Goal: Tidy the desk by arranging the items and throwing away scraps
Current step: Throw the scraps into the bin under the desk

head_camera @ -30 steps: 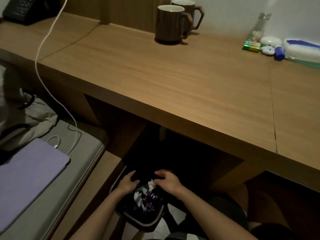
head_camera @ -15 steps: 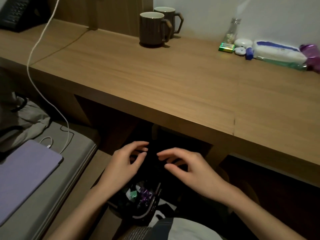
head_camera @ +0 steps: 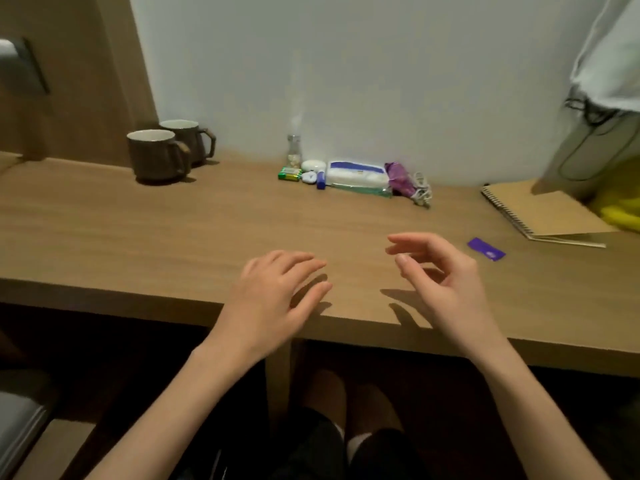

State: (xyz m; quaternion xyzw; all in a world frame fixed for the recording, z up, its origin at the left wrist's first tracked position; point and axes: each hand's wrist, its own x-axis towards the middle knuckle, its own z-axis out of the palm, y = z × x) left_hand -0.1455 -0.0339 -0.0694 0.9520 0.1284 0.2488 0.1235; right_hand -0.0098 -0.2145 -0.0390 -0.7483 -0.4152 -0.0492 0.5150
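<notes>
A white wall (head_camera: 346, 81) rose well beyond the left hand (head_camera: 273, 299) and the right hand (head_camera: 446, 282). Up and to the left of the left hand, a wood panel (head_camera: 86, 98) met that wall, with a grey fixture (head_camera: 20, 67) mounted on it. High to the right of the right hand hung a pale cloth (head_camera: 613, 53), a dark cord (head_camera: 588, 110) bunched at its lower edge. Below both hands, bare knees (head_camera: 323, 393) showed in shadow, and a grey cushion (head_camera: 17, 431) lay low to the left.
</notes>
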